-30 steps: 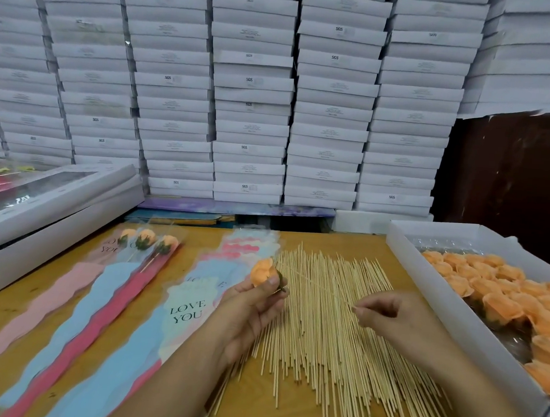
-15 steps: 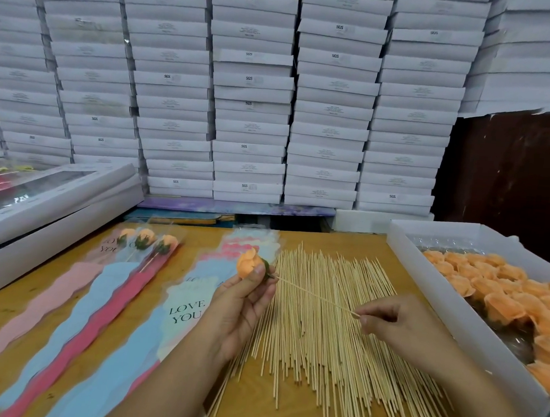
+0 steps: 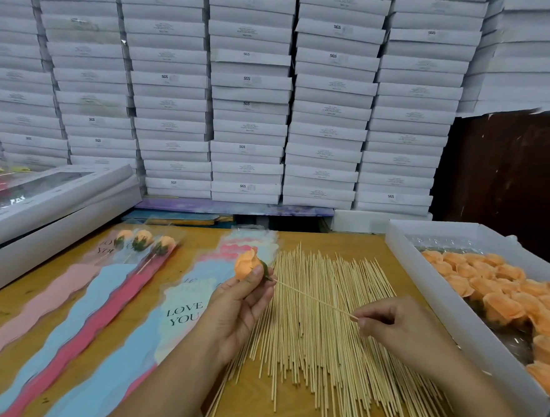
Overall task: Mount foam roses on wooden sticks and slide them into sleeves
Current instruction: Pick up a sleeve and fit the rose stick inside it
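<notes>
Many loose sticks (image 3: pixel 323 335) spread under both hands; orange rose (image 3: pixel 247 265) gripped by left hand (image 3: pixel 240 310), its stick (image 3: pixel 313 298) pinched by right hand (image 3: pixel 398 331)

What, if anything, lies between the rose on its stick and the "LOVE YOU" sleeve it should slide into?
Nothing visible does. The left hand holds the rose just above the "LOVE YOU" sleeve, the right hand pinches the far end of its stick, and the sleeve's top lies bare on the table.

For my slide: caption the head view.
Left hand holds an orange foam rose while right hand pinches its wooden stick.
</notes>
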{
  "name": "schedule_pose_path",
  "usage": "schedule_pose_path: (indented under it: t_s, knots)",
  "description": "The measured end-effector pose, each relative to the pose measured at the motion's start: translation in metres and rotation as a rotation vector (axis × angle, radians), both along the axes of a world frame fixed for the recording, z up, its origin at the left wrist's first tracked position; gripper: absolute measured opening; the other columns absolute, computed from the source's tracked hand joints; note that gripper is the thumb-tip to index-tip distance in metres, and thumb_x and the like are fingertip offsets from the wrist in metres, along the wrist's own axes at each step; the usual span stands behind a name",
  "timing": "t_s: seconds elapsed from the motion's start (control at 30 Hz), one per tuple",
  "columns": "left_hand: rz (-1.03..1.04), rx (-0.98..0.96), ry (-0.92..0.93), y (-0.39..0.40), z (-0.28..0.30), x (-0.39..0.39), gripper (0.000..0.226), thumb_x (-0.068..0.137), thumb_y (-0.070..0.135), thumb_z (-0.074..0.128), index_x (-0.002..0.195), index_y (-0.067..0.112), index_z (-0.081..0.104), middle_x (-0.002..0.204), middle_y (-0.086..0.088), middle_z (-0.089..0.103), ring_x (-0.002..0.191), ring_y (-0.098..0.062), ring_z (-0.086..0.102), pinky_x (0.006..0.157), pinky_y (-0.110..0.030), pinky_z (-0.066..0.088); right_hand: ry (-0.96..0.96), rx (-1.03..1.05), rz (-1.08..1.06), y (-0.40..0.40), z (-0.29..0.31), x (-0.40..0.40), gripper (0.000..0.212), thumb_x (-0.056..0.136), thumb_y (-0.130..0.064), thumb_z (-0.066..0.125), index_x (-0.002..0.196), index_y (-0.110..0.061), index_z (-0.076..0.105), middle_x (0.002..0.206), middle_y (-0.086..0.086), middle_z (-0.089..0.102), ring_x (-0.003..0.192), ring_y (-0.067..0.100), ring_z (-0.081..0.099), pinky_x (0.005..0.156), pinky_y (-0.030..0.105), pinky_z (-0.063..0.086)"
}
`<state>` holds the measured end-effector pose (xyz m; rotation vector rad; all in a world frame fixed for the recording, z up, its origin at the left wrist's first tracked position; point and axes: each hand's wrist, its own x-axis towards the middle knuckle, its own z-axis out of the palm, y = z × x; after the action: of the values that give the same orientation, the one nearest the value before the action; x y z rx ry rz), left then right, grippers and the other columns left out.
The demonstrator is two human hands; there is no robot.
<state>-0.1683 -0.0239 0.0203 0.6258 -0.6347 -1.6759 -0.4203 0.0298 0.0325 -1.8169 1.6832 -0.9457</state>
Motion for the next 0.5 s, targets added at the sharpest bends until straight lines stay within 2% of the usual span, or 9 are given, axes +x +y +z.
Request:
schedule_pose_path:
  t_s: [0.1, 0.27, 0.37, 0.43, 0.5]
  knots:
    - [0.0, 0.001, 0.004, 0.001, 0.0012, -0.0001, 0.012, 0.078, 0.009, 0.072, 0.084, 0.0, 0.078, 0.091, -0.014, 0.072, 0.079, -0.016, 0.072, 0.074, -0.026, 0.061, 0.018, -0.002, 0.006, 0.0009, 0.0011, 0.0007, 0.036, 0.09, -0.014, 0.07, 0.067, -0.041, 0.069, 0.09, -0.02, 0.074, 0.09, -0.008, 0.064, 0.071, 0.006, 0.04]
    - [-0.002, 0.003, 0.002, 0.002, 0.0031, -0.0006, 0.011, 0.078, 0.01, 0.072, 0.077, 0.004, 0.081, 0.089, -0.012, 0.073, 0.078, -0.015, 0.071, 0.074, -0.026, 0.06, 0.028, 0.012, 0.015, 0.0014, 0.0014, 0.0015, 0.03, 0.091, -0.016, 0.07, 0.073, -0.04, 0.072, 0.093, -0.022, 0.072, 0.089, -0.008, 0.064, 0.072, 0.006, 0.042]
    - [-0.007, 0.003, 0.005, 0.0019, 0.0034, -0.0002, 0.011, 0.078, 0.011, 0.072, 0.076, 0.005, 0.081, 0.089, -0.012, 0.073, 0.078, -0.014, 0.071, 0.073, -0.025, 0.06, 0.015, 0.01, 0.018, 0.0008, 0.0, 0.0017, 0.029, 0.091, -0.016, 0.071, 0.076, -0.042, 0.072, 0.087, -0.022, 0.073, 0.084, -0.012, 0.064, 0.07, 0.006, 0.042]
    - [-0.007, 0.007, 0.008, 0.0017, 0.0027, -0.0001, 0.011, 0.079, 0.01, 0.072, 0.079, 0.003, 0.08, 0.091, -0.013, 0.073, 0.078, -0.015, 0.071, 0.073, -0.026, 0.061, 0.005, 0.002, 0.015, 0.0002, -0.0004, 0.0018, 0.033, 0.091, -0.016, 0.071, 0.073, -0.044, 0.071, 0.085, -0.024, 0.072, 0.084, -0.017, 0.062, 0.07, 0.005, 0.041]
    - [-0.002, 0.012, 0.012, 0.0016, 0.0018, 0.0, 0.012, 0.079, 0.01, 0.072, 0.085, 0.001, 0.077, 0.092, -0.014, 0.072, 0.079, -0.016, 0.071, 0.073, -0.026, 0.061, -0.002, -0.005, 0.01, -0.0006, -0.0005, 0.0014, 0.042, 0.09, -0.016, 0.071, 0.061, -0.045, 0.071, 0.085, -0.025, 0.073, 0.085, -0.015, 0.063, 0.07, 0.006, 0.041]
